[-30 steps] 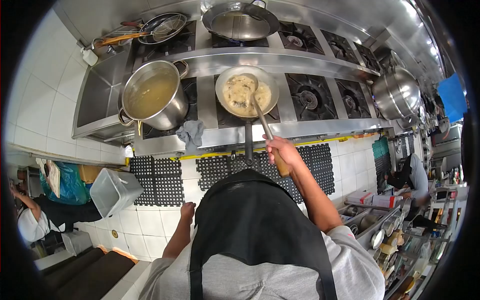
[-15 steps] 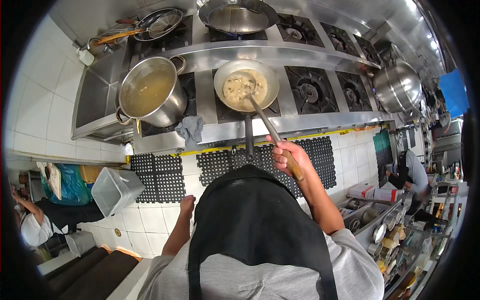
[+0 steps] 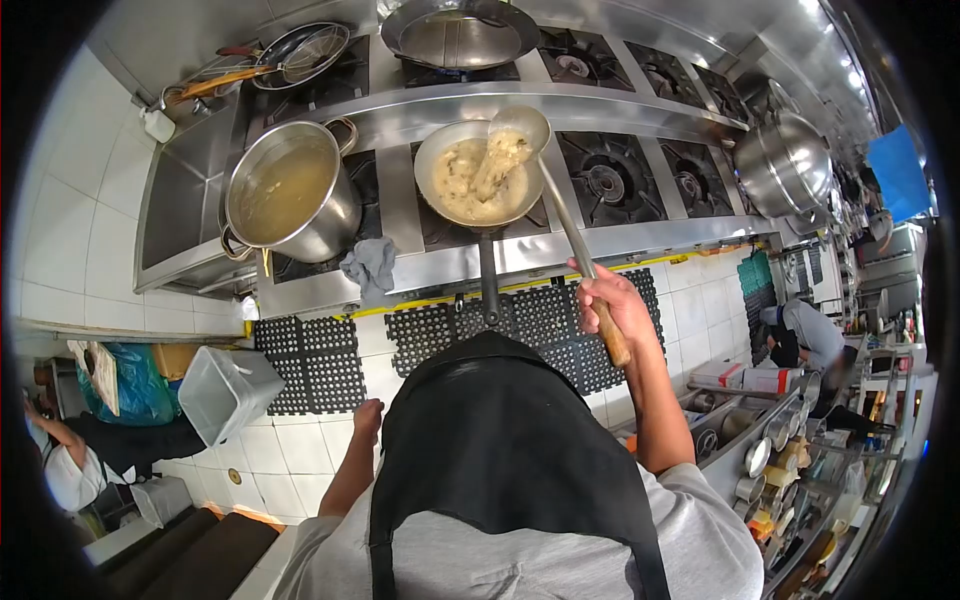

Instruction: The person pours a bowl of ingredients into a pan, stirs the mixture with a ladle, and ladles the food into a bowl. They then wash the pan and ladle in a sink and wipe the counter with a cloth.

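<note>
My right hand (image 3: 615,303) is wrapped around the wooden end of a long-handled ladle (image 3: 566,215). The ladle's bowl is raised and tilted over a frying pan (image 3: 431,197), and a creamy, chunky sauce (image 3: 463,172) falls from it into the pan. The pan rests on a front burner, its dark handle pointing toward my apron with no hand on it. Low at my left side hangs my left hand (image 3: 369,418), fingers curled closed, with nothing visible in it.
Left of the pan stands a tall stockpot (image 3: 337,215) of cloudy liquid; a grey cloth (image 3: 370,266) drapes over the stove edge. A wide pan (image 3: 458,40) occupies a back burner. Large metal bowls (image 3: 785,165) sit at right. One person (image 3: 75,470) is at left, another (image 3: 810,335) at right.
My right hand has lifted the ladle out of the sauce and moved slightly right; its bowl now pours sauce into the pan. My left hand stays low and closed.
</note>
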Demonstrator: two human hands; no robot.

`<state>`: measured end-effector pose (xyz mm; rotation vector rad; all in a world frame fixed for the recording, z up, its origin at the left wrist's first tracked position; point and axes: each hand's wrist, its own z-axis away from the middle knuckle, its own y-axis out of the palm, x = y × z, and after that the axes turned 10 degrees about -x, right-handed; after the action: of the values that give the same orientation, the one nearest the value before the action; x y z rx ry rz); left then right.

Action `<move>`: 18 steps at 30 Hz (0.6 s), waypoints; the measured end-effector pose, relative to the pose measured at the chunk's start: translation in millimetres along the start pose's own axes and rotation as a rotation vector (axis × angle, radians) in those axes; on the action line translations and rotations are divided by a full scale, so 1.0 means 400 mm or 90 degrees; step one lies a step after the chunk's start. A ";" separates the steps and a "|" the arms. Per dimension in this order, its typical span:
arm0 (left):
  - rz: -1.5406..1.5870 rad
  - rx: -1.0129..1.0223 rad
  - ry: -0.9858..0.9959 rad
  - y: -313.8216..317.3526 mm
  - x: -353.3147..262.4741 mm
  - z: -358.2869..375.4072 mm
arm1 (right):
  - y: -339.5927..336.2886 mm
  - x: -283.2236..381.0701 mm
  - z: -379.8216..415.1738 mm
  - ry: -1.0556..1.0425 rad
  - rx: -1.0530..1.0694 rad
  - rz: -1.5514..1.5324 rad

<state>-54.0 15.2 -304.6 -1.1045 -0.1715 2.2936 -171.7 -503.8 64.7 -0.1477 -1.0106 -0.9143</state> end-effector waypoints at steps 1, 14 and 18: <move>-0.019 -0.004 0.037 0.002 -0.011 0.001 | -0.003 0.005 -0.003 -0.013 -0.005 0.010; -0.114 0.002 0.147 -0.003 0.011 -0.025 | -0.004 -0.001 -0.075 -0.083 -0.071 0.193; -0.151 -0.006 0.173 -0.010 0.041 -0.024 | 0.016 -0.071 -0.127 -0.077 -0.108 0.347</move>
<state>-53.2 26.3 -320.6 -1.3121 -0.1958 1.9171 -139.4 -508.4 16.1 -0.5979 -0.9351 -0.4918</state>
